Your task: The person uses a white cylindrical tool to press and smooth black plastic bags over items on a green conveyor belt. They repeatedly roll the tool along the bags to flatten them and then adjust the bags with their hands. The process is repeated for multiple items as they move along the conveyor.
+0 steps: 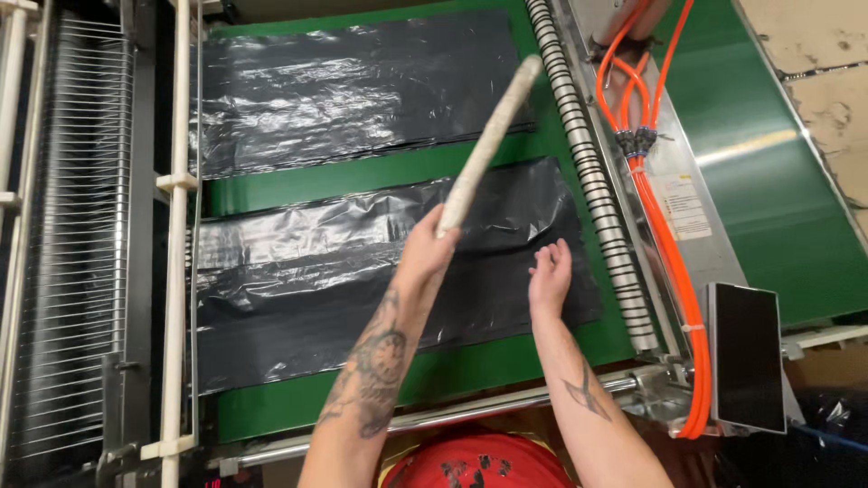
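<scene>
Left hand [425, 253] grips a pale rod [488, 145] pointing to one o'clock; right hand [550, 276] open, flat on the near black plastic sheet [298, 289] – far sheet [353, 86] at twelve untouched, nothing rolled yet

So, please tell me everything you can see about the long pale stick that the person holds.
The long pale stick looks like a straight, round rod with a rough, whitish, speckled surface; its material cannot be told. The left hand grips its lower end. It slants up and to the right above the nearer black plastic sheet, its far end reaching over the farther black sheet. Only that hand appears to touch it.
</scene>
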